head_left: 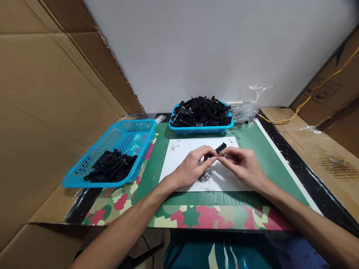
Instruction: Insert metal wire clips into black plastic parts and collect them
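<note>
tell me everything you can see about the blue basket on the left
The blue basket looks like moulded plastic: shallow, roughly rectangular, with a smooth rim and small holes through its walls and floor. It stands upright beside the cardboard wall, partly over the patterned cover. A loose pile of black parts lies at its near end; the far end is bare. Neither the left hand nor right hand touches it.

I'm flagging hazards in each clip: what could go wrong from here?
Small metal pieces lie loose beside the left hand, so a brush of it might scatter them. Some already lie at the near edge of the white sheet and could stray onto the green mat. Black parts are heaped above the rim of the far basket; a knock might spill some.
</note>
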Demonstrator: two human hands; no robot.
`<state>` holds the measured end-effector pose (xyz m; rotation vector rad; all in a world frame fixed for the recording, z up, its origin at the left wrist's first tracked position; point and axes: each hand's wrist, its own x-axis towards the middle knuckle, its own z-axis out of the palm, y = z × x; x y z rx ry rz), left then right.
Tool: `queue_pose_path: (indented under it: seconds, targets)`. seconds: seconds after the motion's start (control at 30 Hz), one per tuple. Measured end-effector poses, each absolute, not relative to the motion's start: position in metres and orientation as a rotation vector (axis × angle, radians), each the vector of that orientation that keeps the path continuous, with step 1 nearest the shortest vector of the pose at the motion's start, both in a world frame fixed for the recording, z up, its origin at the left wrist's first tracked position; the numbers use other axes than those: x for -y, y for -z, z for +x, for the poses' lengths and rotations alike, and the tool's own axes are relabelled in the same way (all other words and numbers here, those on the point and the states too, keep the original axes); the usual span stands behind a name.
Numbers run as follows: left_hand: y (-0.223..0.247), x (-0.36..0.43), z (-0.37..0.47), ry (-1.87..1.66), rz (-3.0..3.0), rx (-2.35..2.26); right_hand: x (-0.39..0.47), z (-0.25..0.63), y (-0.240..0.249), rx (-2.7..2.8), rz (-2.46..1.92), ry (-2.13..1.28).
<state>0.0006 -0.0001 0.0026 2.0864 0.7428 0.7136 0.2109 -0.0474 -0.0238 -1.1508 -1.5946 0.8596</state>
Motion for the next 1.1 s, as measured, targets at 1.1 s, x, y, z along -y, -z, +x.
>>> queue_pose_path:
  seconds: [1.1]
  targets:
    - [-0.001,0.004,0.0,-0.753,1.82,-0.629,0.053,0.217,0.014,1.826,-0.878,-0.342]
